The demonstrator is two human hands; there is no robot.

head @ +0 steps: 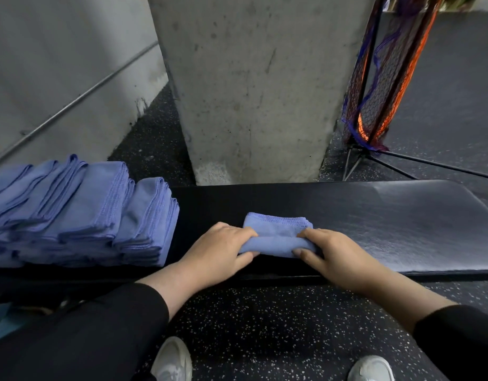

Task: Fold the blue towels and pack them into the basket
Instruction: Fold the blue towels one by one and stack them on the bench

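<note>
Head view: the towel (275, 235) lies folded small on the tabletop (402, 229), right of the folded stack (80, 210). Left hand (221, 251) and right hand (336, 257) pinch its ends, fingers curled. Folding looks nearly complete; next, lift it. No basket is visible.

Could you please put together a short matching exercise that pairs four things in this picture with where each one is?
Things:
1. small folded towel
2. stack of folded towels
3. concrete pillar
4. mesh net

Places:
A. far beyond the bench, right of the pillar
B. left end of the bench
C. gripped by both hands at mid-bench
D. directly behind the bench

Pairs: 1-C, 2-B, 3-D, 4-A
</note>
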